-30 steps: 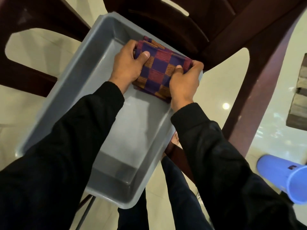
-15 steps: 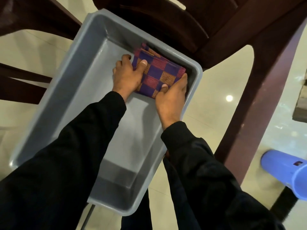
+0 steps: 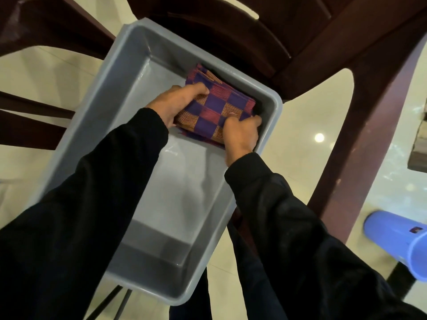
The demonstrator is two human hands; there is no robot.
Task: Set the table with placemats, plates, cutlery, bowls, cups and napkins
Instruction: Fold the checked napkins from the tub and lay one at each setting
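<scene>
The grey plastic bin (image 3: 97,125) serves as the reference: inside it, toward its far end, the left hand (image 3: 175,103) grips the left edge of a folded stack of checked cloths (image 3: 217,107) (purple, red and orange squares), thumb laid on top and fingers curled beneath. To the right within the bin, the stack lies in the far right corner, close against the wall, and the right hand (image 3: 242,132) pinches its near right corner with curled fingers. Beyond the bin's right rim stands a dark brown chair (image 3: 360,93), with a blue plastic tub (image 3: 399,243) on the floor farther right.
</scene>
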